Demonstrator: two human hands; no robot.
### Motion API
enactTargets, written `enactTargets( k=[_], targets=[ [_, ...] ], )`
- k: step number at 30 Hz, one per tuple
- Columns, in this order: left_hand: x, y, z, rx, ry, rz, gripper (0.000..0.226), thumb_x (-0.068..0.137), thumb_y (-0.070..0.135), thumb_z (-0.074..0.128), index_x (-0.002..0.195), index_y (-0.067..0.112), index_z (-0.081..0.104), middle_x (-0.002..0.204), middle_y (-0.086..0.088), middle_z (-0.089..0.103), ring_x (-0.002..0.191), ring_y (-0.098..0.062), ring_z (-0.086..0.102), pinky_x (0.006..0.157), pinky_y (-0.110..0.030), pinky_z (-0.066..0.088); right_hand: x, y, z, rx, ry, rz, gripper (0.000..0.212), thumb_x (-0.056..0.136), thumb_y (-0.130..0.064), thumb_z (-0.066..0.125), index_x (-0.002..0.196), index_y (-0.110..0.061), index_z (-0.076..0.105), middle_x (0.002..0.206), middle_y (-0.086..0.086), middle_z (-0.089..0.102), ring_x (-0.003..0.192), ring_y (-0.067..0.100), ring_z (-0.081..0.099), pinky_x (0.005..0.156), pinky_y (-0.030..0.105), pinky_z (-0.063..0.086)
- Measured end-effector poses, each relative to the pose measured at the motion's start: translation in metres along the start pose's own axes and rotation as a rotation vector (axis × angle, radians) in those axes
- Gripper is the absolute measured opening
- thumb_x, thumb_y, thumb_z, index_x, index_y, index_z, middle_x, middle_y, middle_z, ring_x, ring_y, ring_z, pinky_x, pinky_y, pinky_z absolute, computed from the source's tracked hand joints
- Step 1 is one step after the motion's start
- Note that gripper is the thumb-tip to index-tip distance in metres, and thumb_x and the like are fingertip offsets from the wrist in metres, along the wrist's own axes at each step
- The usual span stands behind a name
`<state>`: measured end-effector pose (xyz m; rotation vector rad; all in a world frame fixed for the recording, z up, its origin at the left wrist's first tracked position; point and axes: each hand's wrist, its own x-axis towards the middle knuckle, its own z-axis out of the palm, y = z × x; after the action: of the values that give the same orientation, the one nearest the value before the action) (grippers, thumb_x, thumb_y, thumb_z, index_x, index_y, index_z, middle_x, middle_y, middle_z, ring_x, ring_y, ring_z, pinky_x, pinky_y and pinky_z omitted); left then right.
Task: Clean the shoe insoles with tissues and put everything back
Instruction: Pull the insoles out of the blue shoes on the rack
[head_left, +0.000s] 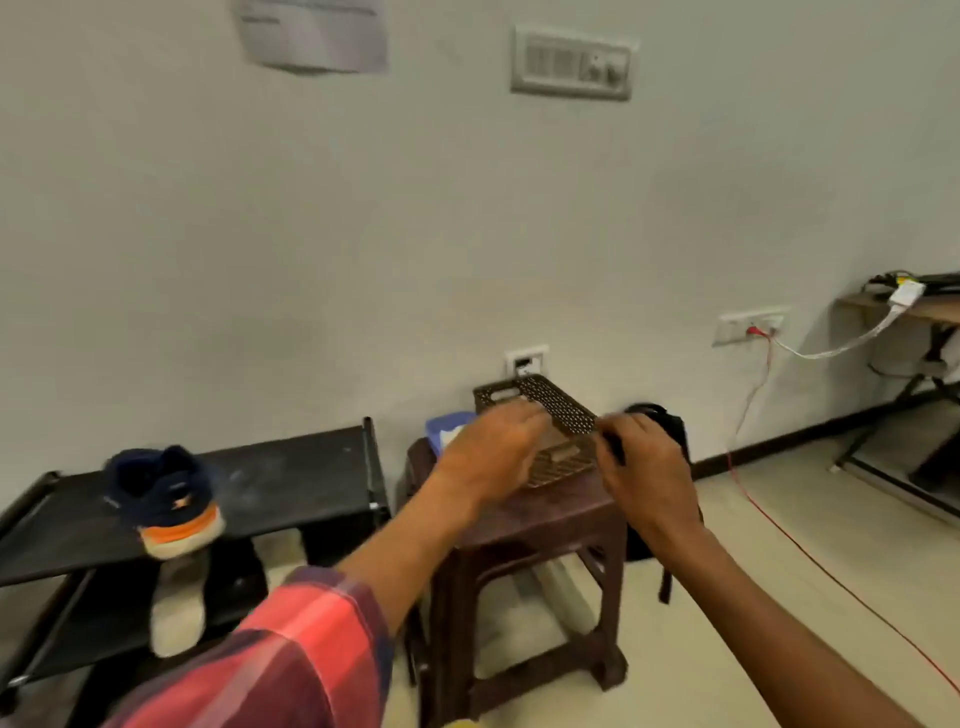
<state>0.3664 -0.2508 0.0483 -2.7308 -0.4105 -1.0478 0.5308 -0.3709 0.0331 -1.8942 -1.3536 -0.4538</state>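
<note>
one black shoe rack (291, 467) stood at the far left, two shelves showing. on its top shelf sat navy shoes with orange and white soles (163, 499), seemingly a pair, though blur made the count unsure. on the lower shelf lay one pale thing (176, 608), shoe or insole, i cannot tell. right of the rack stood one brown plastic stool (545, 519). on its seat, at the back left, was one blue tissue pack (449, 423), white showing at its top and partly hidden by the left hand (488, 452). that hand hovered over one brown perforated basket (561, 410) on the stool, fingers stretched out and holding nothing visible. the right hand (644, 457), just beside the basket's right edge, had its fingers curled round one dark thing (613, 446), too blurred to name. behind it one black bag (678, 431) leaned against the wall. one red cable (831, 574) ran across the floor. the wall carried one paper sheet (311, 34) and three switch or socket plates (571, 62). one folding worktop (904, 312) stood at the far right.
</note>
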Motion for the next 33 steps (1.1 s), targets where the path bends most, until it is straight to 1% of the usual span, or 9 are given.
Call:
enactTargets(
  k=[3,7,14,17,22,25,27,29,33],
  targets=[
    [-0.021,-0.049,-0.081,0.13,0.041,-0.124,0.035,0.072,0.005,0.086,0.105,0.002,0.075,0.105,-0.016,0.076,0.094,-0.034,0.074,0.071,-0.039,0.061,0.032,-0.09,0.016,0.078,-0.009,-0.157,0.019,0.091,-0.021,0.067,0.109,-0.015,0.069,0.103,0.006,0.067,0.094,0.026,0.063,0.068,0.038,0.054],
    [-0.084,-0.106,-0.171,0.269,0.001,-0.308,0.03,0.089,0.013,0.073,0.117,0.004,0.071,0.119,-0.016,0.072,0.11,-0.035,0.069,0.085,-0.044,0.058,0.043,-0.202,0.054,0.199,-0.045,-0.361,0.02,0.092,-0.018,0.066,0.111,-0.014,0.069,0.107,0.004,0.068,0.098,0.026,0.065,0.069,0.035,0.052],
    [-0.202,-0.171,-0.251,0.415,-0.128,-0.578,0.032,0.096,0.017,0.065,0.125,0.005,0.067,0.129,-0.015,0.067,0.12,-0.036,0.063,0.091,-0.045,0.055,0.028,-0.325,0.126,0.347,-0.196,-0.465,0.023,0.095,-0.02,0.063,0.117,-0.013,0.066,0.113,0.004,0.067,0.101,0.023,0.064,0.075,0.035,0.055],
    [-0.232,-0.194,-0.246,0.392,-0.227,-0.674,0.032,0.098,0.019,0.062,0.127,0.006,0.064,0.131,-0.013,0.065,0.123,-0.034,0.059,0.094,-0.044,0.052,0.018,-0.35,0.158,0.35,-0.311,-0.475,0.027,0.096,-0.021,0.061,0.122,-0.014,0.064,0.12,0.004,0.064,0.108,0.022,0.061,0.08,0.035,0.052],
    [-0.273,-0.239,-0.203,0.254,-0.405,-0.769,0.037,0.089,0.025,0.066,0.125,0.017,0.06,0.126,-0.002,0.063,0.114,-0.025,0.062,0.085,-0.043,0.057,0.0,-0.381,0.222,0.266,-0.593,-0.548,0.034,0.091,-0.026,0.063,0.124,-0.018,0.057,0.12,0.002,0.058,0.112,0.022,0.055,0.08,0.035,0.051],
    [-0.296,-0.255,-0.166,0.236,-0.546,-0.804,0.055,0.086,0.027,0.073,0.135,0.021,0.05,0.137,0.002,0.056,0.121,-0.022,0.059,0.087,-0.044,0.059,-0.011,-0.388,0.261,0.213,-0.738,-0.594,0.051,0.088,-0.031,0.07,0.133,-0.019,0.049,0.133,0.002,0.051,0.121,0.023,0.049,0.086,0.039,0.053],
    [-0.314,-0.262,-0.141,0.232,-0.528,-0.873,0.073,0.084,0.026,0.076,0.146,0.022,0.039,0.144,0.002,0.051,0.126,-0.022,0.056,0.09,-0.043,0.058,-0.018,-0.389,0.286,0.146,-0.779,-0.583,0.068,0.086,-0.03,0.072,0.143,-0.017,0.037,0.143,0.004,0.041,0.125,0.027,0.045,0.09,0.043,0.053],
    [-0.326,-0.268,-0.122,0.195,-0.463,-0.948,0.078,0.083,0.021,0.077,0.149,0.022,0.034,0.145,0.001,0.05,0.123,-0.024,0.058,0.089,-0.043,0.058,-0.022,-0.391,0.306,0.092,-0.754,-0.562,0.074,0.081,-0.026,0.078,0.14,-0.019,0.034,0.141,0.004,0.04,0.118,0.029,0.052,0.084,0.044,0.056],
    [-0.331,-0.278,-0.109,0.181,-0.35,-0.961,0.063,0.084,0.009,0.072,0.135,0.028,0.039,0.129,0.0,0.056,0.103,-0.024,0.068,0.079,-0.041,0.06,-0.019,-0.394,0.321,0.19,-0.707,-0.524,0.053,0.082,-0.021,0.076,0.122,-0.022,0.041,0.121,0.002,0.049,0.091,0.025,0.063,0.072,0.04,0.056]
  ],
)
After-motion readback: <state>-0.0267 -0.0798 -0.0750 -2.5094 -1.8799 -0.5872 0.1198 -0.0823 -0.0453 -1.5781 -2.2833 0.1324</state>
